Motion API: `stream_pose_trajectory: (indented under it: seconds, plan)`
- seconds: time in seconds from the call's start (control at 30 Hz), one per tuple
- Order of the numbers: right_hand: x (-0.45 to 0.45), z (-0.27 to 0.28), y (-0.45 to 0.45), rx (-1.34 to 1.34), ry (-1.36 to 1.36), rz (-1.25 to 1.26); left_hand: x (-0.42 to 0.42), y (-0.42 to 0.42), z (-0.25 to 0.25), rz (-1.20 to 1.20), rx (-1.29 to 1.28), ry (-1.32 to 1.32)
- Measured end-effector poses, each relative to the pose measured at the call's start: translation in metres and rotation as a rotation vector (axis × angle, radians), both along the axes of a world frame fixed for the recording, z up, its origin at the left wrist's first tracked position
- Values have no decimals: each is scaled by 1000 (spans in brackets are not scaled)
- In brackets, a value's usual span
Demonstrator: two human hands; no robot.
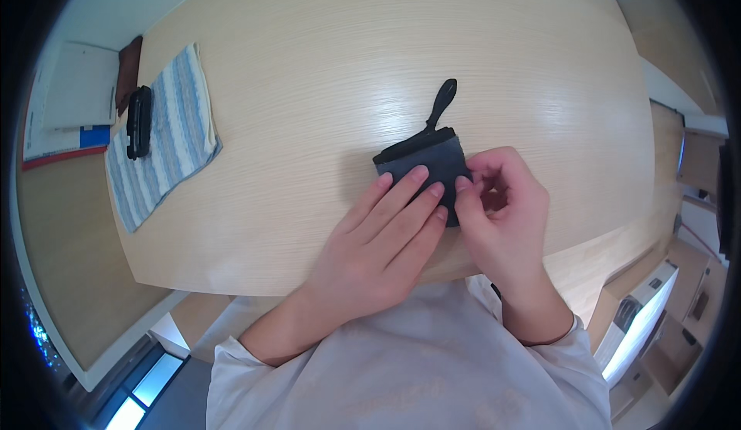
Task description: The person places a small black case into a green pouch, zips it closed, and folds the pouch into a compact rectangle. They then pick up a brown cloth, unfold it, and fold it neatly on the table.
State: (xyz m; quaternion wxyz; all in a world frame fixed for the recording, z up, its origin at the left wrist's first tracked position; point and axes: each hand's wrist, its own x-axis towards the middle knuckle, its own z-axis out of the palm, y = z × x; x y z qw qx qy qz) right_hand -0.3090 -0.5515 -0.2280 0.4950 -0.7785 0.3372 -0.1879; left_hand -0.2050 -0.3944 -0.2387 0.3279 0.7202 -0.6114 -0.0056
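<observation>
A small dark fabric pouch (pixel 431 155) lies near the table's front edge, its black top band tilted up to the right. From that band a black loop strap (pixel 443 103) points away from me. My left hand (pixel 382 245) rests flat over the pouch's lower left part, fingers extended and slightly apart, covering much of it. At the pouch's right edge, my right hand (pixel 503 210) pinches the fabric between thumb and curled fingers. Whether anything is inside the pouch cannot be seen.
The pale wood-grain table (pixel 301 71) spans most of the view. At the left, a blue-and-white striped cloth (pixel 173 135) lies under a black elongated case (pixel 139 123). Beside it are a brown pouch (pixel 128 74) and a white flat object (pixel 81 85) on printed papers.
</observation>
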Motion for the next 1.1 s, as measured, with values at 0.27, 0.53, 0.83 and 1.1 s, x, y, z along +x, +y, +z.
stream_pose_trajectory:
  seconds: [0.27, 0.53, 0.83, 1.1]
  plan:
    - [0, -4, -4, -280, 97, 73, -2, 0, -3, -4, 101, 3]
    - [4, -2, -7, -671, 3, 748, -7, 12, -5, -25, 239, -1]
    - [11, -3, -13, -754, 251, 781, -8, 37, -2, -101, 377, 16]
    - [12, 4, -11, -794, 253, 790, 5, 56, -7, 13, 121, 226]
